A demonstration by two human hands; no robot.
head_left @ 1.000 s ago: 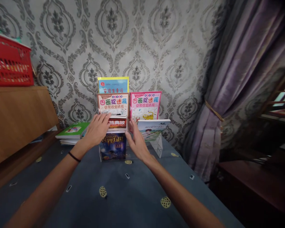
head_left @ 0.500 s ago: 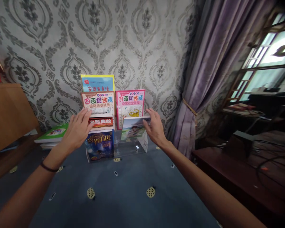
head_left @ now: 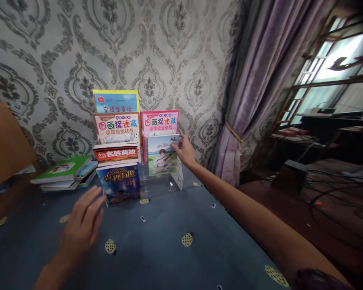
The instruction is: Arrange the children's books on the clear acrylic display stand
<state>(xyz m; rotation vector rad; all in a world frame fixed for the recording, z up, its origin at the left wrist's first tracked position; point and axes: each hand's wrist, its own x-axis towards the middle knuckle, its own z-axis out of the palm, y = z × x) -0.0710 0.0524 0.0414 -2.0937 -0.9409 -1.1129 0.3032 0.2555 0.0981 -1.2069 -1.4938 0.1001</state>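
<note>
My right hand (head_left: 185, 151) grips the upper right corner of a thin book (head_left: 162, 157) with a green and blue picture cover. This book stands upright on a clear acrylic stand (head_left: 178, 177), in front of a pink book (head_left: 159, 121). My left hand (head_left: 82, 219) is off the books, above the cloth, its fingers loosely spread and a little blurred. Closest to it is a dark blue book (head_left: 119, 183) at the front of the left column. Behind that are a red-covered book (head_left: 117, 154), a brown-edged book (head_left: 117, 128) and a blue and yellow book (head_left: 116, 100).
A pile of books with a green one on top (head_left: 63, 170) lies at left. The blue patterned tablecloth (head_left: 151, 245) covers the table. Patterned wall, a purple curtain (head_left: 238, 121) and a wooden cabinet (head_left: 7, 141) surround it. Black cables (head_left: 329, 201) lie on the dark red surface at right.
My left hand has left the left column of books and dropped toward me. The picture book under my right hand has gone from tilted back to upright, its cover now facing me.
</note>
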